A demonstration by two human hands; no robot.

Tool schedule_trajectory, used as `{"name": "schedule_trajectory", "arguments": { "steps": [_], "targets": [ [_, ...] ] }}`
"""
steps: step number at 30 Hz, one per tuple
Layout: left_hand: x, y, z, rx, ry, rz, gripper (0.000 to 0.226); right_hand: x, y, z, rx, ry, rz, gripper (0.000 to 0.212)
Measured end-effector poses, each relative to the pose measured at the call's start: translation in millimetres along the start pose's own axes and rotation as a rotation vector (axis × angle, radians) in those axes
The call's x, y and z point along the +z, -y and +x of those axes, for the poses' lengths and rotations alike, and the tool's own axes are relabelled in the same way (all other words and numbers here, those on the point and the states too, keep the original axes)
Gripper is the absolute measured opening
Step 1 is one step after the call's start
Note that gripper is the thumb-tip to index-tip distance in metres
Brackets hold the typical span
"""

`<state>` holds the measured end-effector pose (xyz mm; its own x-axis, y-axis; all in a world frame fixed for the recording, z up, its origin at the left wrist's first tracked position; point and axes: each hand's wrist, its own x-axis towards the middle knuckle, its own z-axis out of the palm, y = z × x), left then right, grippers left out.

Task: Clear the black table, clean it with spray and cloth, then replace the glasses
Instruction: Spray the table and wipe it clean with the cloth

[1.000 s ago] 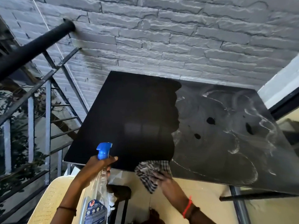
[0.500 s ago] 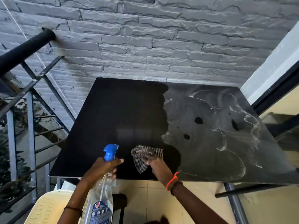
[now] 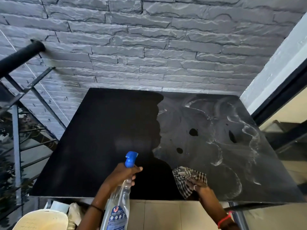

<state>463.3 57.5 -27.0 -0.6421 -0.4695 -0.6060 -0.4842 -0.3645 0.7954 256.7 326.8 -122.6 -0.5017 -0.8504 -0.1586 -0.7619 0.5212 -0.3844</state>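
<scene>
Spray bottle [image 3: 118, 204] sits clamped in my left hand [image 3: 122, 174] at six o'clock, blue nozzle up over the black tabletop [image 3: 103, 138]. At five o'clock my right hand [image 3: 198, 185] presses flat on the checked cloth [image 3: 183, 179], fingers closed over it, near the front edge, white streaks beyond.

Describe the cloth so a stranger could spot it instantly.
Find the black table against the grey stone wall. Near its front edge, right of centre, the right hand presses a crumpled cloth onto the top. It is the only checked fabric there, black and white, unlike the clear spray bottle in the left hand.
</scene>
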Motion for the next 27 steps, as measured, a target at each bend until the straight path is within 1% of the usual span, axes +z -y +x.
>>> {"name": "schedule_trajectory", "arguments": {
  "steps": [3,6,9,12,14,16,19,21,24,27],
  "targets": [
    [26.2,-7.9,12.3,0.004,-0.011,0.001,0.023,-9.3,-10.9,6.4,-0.005,-0.023,0.014,0.073],
    [48.5,-15.5,23.7,0.01,-0.014,0.016,0.021,-1.9,-14.9,9.4,-0.025,-0.016,0.013,0.087],
    [68.0,-24.6,34.7,0.025,-0.024,0.058,0.021,-2.9,-13.1,8.5,-0.053,-0.008,-0.02,0.085],
    [84.4,-36.3,42.6,0.054,-0.055,0.099,0.026,-7.2,-9.5,9.6,-0.072,0.052,-0.076,0.089],
    [95.2,-44.6,46.6,0.086,-0.066,0.123,0.03,-9.9,-6.5,10.4,-0.072,0.058,-0.121,0.088],
    [107.4,-52.4,49.1,0.125,-0.066,0.161,0.035,-6.8,-9.8,10.8,-0.061,0.062,-0.111,0.091],
    [126.5,-59.5,47.5,0.19,0.0,0.158,0.035,1.5,-17.0,11.9,-0.085,0.091,-0.129,0.091],
    [138.9,-59.0,43.4,0.207,0.055,0.146,0.035,4.2,-19.4,14.2,-0.089,0.071,-0.165,0.089],
    [149.8,-49.9,34.0,0.19,0.104,0.147,0.034,1.7,-17.7,16.5,-0.085,0.049,-0.151,0.086],
    [152.0,-31.6,23.3,0.148,0.149,0.167,0.028,-0.5,-15.3,13.6,-0.073,0.044,-0.184,0.08]
  ]
}}
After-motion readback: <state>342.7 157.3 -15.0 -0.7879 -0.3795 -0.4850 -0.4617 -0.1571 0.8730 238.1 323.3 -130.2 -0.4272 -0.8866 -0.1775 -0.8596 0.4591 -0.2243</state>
